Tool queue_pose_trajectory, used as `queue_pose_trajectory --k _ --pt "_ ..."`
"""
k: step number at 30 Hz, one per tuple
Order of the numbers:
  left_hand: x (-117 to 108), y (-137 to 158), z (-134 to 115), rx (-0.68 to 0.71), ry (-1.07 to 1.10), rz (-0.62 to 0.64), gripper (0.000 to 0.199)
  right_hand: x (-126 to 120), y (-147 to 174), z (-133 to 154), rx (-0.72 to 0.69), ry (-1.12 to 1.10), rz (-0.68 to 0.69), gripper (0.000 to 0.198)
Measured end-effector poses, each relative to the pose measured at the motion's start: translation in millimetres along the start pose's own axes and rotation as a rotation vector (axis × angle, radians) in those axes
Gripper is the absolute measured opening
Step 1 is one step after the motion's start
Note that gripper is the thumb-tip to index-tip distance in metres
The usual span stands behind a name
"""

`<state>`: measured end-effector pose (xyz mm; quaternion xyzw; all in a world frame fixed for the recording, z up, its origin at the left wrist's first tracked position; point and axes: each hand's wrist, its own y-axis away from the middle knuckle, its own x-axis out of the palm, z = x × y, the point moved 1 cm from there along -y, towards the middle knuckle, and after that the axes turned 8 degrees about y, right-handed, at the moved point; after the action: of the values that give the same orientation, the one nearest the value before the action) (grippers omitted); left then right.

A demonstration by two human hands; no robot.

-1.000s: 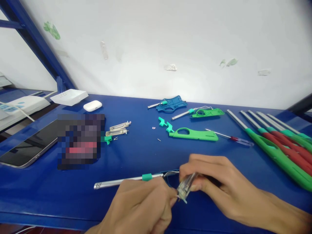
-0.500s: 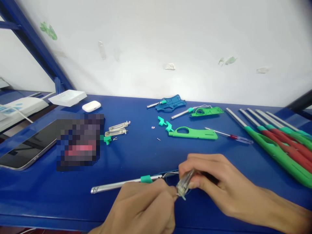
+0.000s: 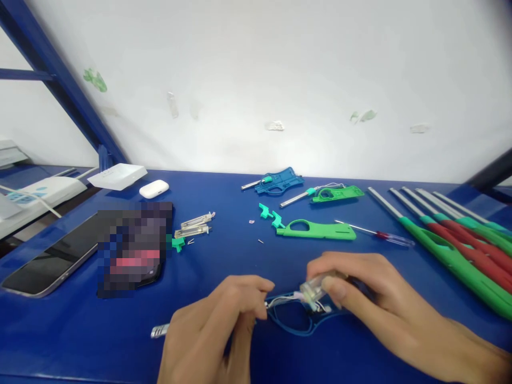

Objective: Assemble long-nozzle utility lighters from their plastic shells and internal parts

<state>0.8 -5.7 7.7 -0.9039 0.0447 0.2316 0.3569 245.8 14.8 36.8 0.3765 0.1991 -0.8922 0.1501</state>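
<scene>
My left hand (image 3: pixel 212 325) is closed around the front of a blue lighter shell half (image 3: pixel 294 326), covering most of its metal tube (image 3: pixel 160 330). The tube's tip pokes out on the left. In my right hand (image 3: pixel 368 298), a clear lighter fuel tank (image 3: pixel 314 288) is pinched between thumb and fingers above the rear of that shell. Thin white wires (image 3: pixel 282 300) run from the tube toward the tank. My right fingers hide the shell's back end.
Behind my hands lie a green shell half (image 3: pixel 320 230), teal triggers (image 3: pixel 264 211), a screwdriver (image 3: pixel 384 236) and two opened lighters at the wall. Several long lighters (image 3: pixel 452 256) are at right. Spare clear tanks (image 3: pixel 196 221), a phone (image 3: pixel 52 256) and a white case (image 3: pixel 154 189) are at left.
My left hand has left the tank's end and moved to the lighter's tube. The tank in my right hand has tipped flatter over the blue shell, which now shows more.
</scene>
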Motion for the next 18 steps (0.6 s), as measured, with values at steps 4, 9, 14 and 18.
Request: queue_pose_trajectory --k 4,9,14,18 --pt "5 -4 -2 0.110 -0.108 0.010 0.025 -12 -4 -10 -0.003 0.027 -0.130 0.043" --pt "10 -1 7 0.248 -0.217 0.240 0.027 -19 -5 -25 0.088 -0.013 -0.133 0.044" --pt "12 3 13 0.285 -0.307 0.345 0.032 -20 -2 -35 0.050 -0.009 -0.101 0.024" --pt "14 3 13 0.272 -0.307 0.367 0.027 -24 1 -39 -0.125 0.272 -0.144 0.014"
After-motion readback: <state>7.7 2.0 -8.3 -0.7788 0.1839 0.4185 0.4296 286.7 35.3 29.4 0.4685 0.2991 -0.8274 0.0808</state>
